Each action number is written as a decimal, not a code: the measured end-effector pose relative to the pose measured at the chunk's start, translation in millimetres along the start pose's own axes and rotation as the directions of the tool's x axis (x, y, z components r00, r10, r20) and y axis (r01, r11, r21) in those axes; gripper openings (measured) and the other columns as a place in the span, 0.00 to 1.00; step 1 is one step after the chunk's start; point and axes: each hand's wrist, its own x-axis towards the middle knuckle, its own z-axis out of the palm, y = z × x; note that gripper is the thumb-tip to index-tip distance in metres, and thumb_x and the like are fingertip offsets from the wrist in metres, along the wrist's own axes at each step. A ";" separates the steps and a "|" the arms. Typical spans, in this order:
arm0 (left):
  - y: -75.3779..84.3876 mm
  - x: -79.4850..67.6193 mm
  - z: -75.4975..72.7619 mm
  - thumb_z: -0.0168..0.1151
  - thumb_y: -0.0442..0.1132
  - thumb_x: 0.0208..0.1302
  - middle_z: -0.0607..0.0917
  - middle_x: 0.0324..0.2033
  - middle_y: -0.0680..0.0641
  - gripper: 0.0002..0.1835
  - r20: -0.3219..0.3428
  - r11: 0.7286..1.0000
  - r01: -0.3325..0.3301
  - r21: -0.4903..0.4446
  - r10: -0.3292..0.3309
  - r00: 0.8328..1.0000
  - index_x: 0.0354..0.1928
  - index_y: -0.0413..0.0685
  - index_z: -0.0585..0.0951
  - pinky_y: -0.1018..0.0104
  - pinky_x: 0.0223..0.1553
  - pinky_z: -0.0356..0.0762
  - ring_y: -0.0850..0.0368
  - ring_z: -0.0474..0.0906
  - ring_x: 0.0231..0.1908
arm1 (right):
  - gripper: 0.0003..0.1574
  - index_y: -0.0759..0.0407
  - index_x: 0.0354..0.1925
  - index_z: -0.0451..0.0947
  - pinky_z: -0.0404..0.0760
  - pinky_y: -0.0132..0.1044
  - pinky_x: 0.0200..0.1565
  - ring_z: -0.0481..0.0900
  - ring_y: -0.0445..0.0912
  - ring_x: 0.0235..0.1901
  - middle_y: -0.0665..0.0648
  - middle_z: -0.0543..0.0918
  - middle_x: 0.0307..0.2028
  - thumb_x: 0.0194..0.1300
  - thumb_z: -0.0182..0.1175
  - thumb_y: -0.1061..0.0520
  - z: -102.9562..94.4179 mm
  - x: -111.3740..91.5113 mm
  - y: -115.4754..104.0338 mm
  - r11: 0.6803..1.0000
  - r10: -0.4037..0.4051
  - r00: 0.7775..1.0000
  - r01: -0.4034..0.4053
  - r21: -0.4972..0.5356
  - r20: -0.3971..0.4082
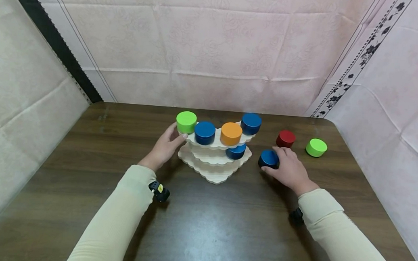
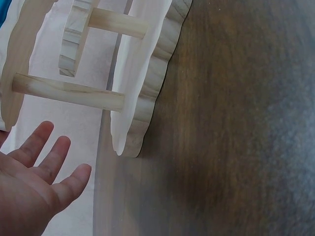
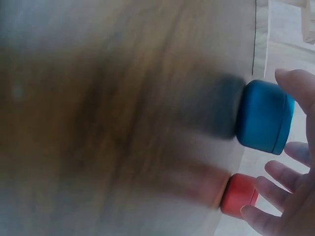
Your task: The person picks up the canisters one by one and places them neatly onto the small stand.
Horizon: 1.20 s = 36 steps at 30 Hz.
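Observation:
A pale wooden tiered stand with scalloped shelves stands on the table. My left hand pinches the left edge of its top tier, just below a green round tin. Its other fingers spread loosely beside the posts in the left wrist view. Along the top tier also sit a blue tin, an orange tin and another blue tin. One more blue tin is on the tier below. To the right, my right hand grips a blue tin at the table surface, thumb on its near side.
Behind my right hand is a red tin, with a green tin farther right. The brown wooden table ends at a pale cloth backdrop, and cloth also hangs on both sides.

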 end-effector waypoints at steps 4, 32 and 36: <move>0.1 0.0 -0.4 0.51 0.58 0.70 0.59 0.72 0.43 0.39 -0.001 1.000 0.000 0.002 0.000 1.000 0.76 0.59 0.49 0.40 0.68 0.54 0.44 0.56 0.70 | 0.51 0.65 0.69 0.58 0.72 0.64 0.55 0.61 0.66 0.61 0.70 0.64 0.64 0.59 0.65 0.40 1.2 0.9 3.8 1.000 -0.006 1.000 0.006 -0.012 0.009; -1.2 0.7 -1.9 0.51 0.61 0.69 0.60 0.71 0.44 0.39 0.008 1.000 0.013 0.017 -0.013 1.000 0.76 0.62 0.48 0.39 0.67 0.54 0.44 0.57 0.69 | 0.44 0.68 0.66 0.61 0.70 0.64 0.56 0.66 0.65 0.58 0.71 0.68 0.60 0.61 0.65 0.48 1.4 4.2 6.1 0.998 0.018 0.999 -0.021 0.066 0.045; -1.5 1.1 -2.5 0.51 0.61 0.69 0.60 0.71 0.44 0.39 0.009 1.000 0.014 0.015 -0.014 1.000 0.76 0.63 0.48 0.39 0.67 0.54 0.44 0.57 0.69 | 0.44 0.68 0.65 0.62 0.70 0.64 0.56 0.66 0.65 0.58 0.71 0.69 0.60 0.59 0.67 0.50 -0.7 3.0 2.6 0.997 0.026 0.999 -0.028 0.071 0.019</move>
